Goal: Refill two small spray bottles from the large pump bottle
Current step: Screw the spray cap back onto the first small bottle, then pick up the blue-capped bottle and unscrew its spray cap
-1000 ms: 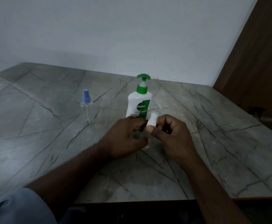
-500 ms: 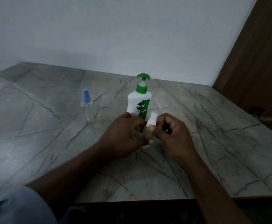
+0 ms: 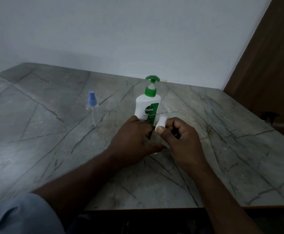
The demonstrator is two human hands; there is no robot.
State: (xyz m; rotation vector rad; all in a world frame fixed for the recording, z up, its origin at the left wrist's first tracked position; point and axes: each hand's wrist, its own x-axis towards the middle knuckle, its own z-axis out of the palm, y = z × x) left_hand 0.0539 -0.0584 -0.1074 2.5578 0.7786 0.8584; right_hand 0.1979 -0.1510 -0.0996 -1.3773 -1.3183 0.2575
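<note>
Before the pump bottle (image 3: 147, 105), left hand (image 3: 132, 139) grips a clear spray bottle (image 3: 156, 141), right hand (image 3: 183, 141) pinches its cap (image 3: 161, 122).

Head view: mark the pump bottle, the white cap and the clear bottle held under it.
pump bottle (image 3: 143, 103), head view, white body beside the label.
white cap (image 3: 162, 122), head view, side wall above the thumb.
clear bottle (image 3: 156, 140), head view, wall between the hands.

Grey marble table (image 3: 36, 149), pump bottle (image 3: 147, 105), spray bottle (image 3: 92, 105)
</note>
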